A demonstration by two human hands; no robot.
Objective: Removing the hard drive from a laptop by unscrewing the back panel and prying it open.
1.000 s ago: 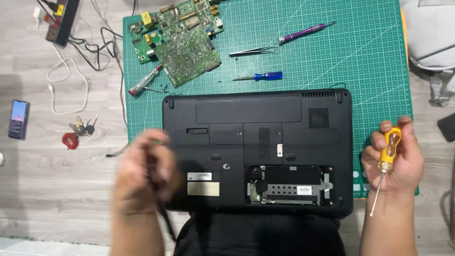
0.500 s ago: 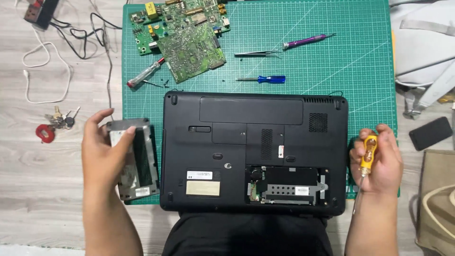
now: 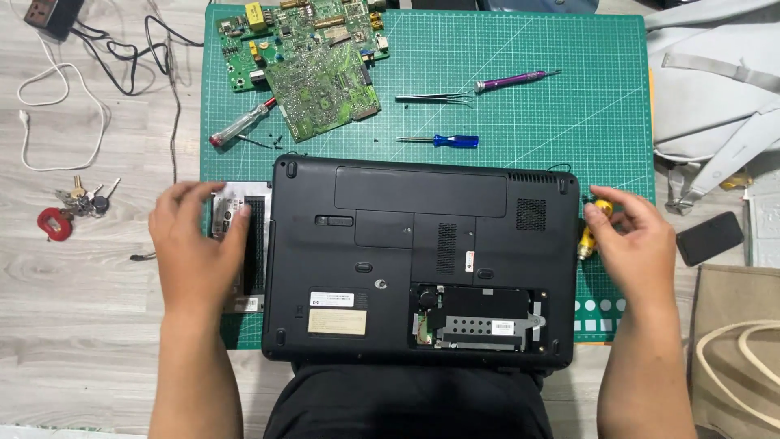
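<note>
Left hand [image 3: 195,248] presses drive tray [image 3: 244,244] (white-labelled) beside upturned laptop [image 3: 418,256].

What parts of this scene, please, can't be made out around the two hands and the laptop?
All in the head view:
- Left hand covers much of the cover panel; contact unclear.
- Right hand hides most of the yellow screwdriver; grip unclear.
- Laptop near edge sits behind the dark lap.
- Loose screws are too small to count.

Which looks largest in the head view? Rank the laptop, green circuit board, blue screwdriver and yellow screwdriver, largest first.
1. Laptop
2. Green circuit board
3. Blue screwdriver
Yellow screwdriver: unranked, since the right hand partly covers it.
</note>
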